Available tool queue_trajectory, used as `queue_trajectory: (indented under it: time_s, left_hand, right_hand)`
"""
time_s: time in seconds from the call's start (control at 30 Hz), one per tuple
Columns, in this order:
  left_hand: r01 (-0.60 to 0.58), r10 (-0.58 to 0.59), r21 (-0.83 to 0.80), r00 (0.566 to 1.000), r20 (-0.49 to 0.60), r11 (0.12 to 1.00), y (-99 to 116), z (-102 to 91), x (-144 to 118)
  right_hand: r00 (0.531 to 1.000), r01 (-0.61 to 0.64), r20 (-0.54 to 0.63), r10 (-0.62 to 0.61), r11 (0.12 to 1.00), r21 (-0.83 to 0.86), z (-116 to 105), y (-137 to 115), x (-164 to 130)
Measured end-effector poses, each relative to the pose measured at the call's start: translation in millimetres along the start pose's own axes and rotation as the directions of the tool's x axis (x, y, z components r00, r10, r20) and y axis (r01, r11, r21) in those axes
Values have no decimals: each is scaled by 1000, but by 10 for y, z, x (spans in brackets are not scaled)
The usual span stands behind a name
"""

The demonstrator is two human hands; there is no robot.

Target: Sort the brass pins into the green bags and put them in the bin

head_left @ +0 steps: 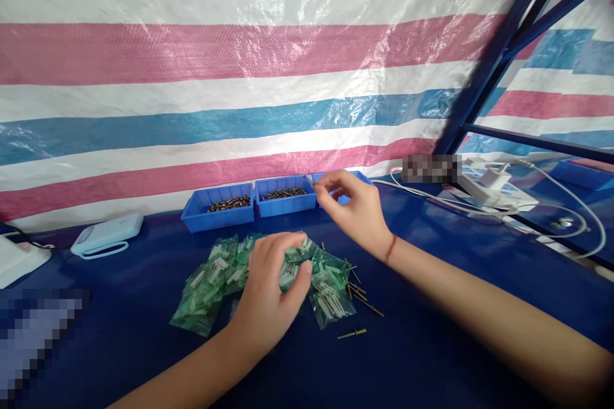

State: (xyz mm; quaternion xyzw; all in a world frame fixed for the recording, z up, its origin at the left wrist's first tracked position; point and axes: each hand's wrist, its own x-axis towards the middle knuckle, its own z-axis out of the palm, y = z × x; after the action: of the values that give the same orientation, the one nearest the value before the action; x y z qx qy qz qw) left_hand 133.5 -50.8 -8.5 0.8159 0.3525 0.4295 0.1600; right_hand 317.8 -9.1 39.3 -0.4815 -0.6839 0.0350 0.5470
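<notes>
My left hand [275, 287] is over a pile of green-tinted plastic bags [211, 284], its thumb and fingers apart and nothing visible between them. Small pale, rod-like pieces fill the bags. Farther back, my right hand [357, 208] is raised in front of the right blue bin [363, 177], thumb and forefinger pinched together. A tiny dark speck shows at those fingertips, too small to name. Loose thin brass-coloured pins [359, 294] lie right of the bags, and a single pin with a thin silver shaft [352, 333] lies nearer to me.
The left blue bin [218, 220] and the middle blue bin [286, 206] hold small metal pieces. A light-blue box with a strap [108, 234] lies left. At right are a power strip [499, 195], white cables [432, 198] and a blue metal frame [499, 64]. Striped sheeting [215, 51] hangs behind.
</notes>
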Motion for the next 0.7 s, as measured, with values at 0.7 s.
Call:
queue_trajectory:
  time_s: [0.7]
  left_hand:
    - [-464,338,215,831,442,859,66,160,-172]
  right_hand:
    - [431,86,902,14,995,-57,-751,119,-535]
